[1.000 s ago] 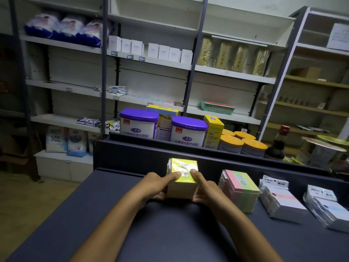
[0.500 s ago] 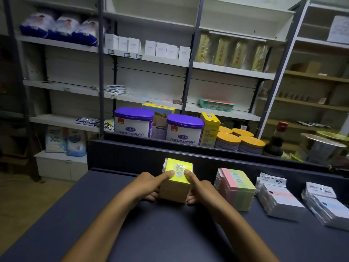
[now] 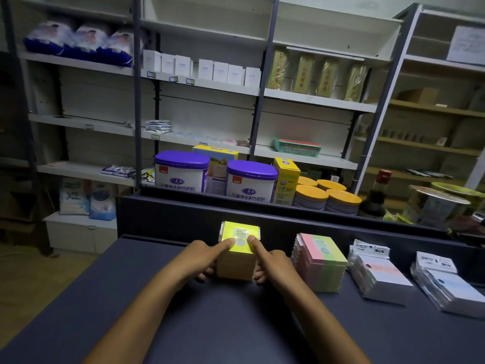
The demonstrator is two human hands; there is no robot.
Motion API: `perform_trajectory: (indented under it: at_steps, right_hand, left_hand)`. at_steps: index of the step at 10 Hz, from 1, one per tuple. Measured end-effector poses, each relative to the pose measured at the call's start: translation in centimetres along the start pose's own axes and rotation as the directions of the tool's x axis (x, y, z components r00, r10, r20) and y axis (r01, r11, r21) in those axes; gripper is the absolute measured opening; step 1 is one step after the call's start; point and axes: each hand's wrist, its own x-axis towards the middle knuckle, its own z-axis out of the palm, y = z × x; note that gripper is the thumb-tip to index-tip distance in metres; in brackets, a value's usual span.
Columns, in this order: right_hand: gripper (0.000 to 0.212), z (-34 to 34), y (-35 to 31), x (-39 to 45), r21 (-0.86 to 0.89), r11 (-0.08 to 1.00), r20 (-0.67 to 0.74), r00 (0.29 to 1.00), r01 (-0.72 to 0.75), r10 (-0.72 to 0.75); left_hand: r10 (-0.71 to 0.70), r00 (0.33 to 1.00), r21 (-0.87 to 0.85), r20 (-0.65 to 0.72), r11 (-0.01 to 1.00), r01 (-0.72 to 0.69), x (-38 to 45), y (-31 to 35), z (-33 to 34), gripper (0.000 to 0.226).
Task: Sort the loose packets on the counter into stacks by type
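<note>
A stack of yellow packets (image 3: 237, 266) stands on the dark counter (image 3: 183, 324) near its back wall. My left hand (image 3: 200, 258) grips the stack's left side, thumb on the top packet. My right hand (image 3: 273, 261) grips its right side the same way. To the right stand a pink-and-green packet stack (image 3: 321, 261), a white packet stack (image 3: 378, 277) and another white stack (image 3: 451, 287) at the far right.
A raised dark ledge (image 3: 183, 216) closes the counter's back. Behind it stand two purple-lidded tins (image 3: 252, 179), yellow boxes (image 3: 286, 177), orange-lidded jars (image 3: 328, 199) and a dark bottle (image 3: 375, 198). Shelving with goods fills the wall beyond.
Both hands keep hold of the yellow stack; the hands and the stack have hardly moved on the counter. The view has shifted slightly.
</note>
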Motion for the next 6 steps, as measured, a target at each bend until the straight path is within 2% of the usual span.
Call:
perform_trajectory:
  at_steps: [2,3,4,5,6]
  right_hand:
    - [0.069,-0.3,0.0,-0.1,0.003,1.0,0.014,1.0,-0.005,0.005]
    - [0.076,-0.5,0.0,-0.1,0.034,0.999,0.047,0.999,-0.026,0.024]
    - [0.077,-0.7,-0.1,-0.6,0.027,0.999,0.059,0.998,-0.021,0.02]
    - [0.077,-1.2,0.1,-2.0,-0.057,0.997,0.032,0.999,0.043,-0.041]
    - [0.083,-2.1,0.8,-3.5,-0.188,0.969,0.031,0.987,0.158,-0.155]
  left_hand:
    - [-0.015,1.0,0.003,0.025,1.0,0.015,-0.3,0.1,-0.2,0.062]
    - [-0.022,1.0,-0.021,0.018,1.0,0.022,-0.2,0.1,-0.4,0.074]
    - [-0.04,0.998,-0.096,0.042,0.994,0.044,-0.2,0.4,-0.5,0.075]
    - [-0.063,0.996,-0.192,-0.057,0.98,0.051,-0.3,0.4,-0.8,0.068]
    - [0.109,0.898,0.194,-0.426,0.981,-0.028,-1.3,0.2,-1.2,0.066]
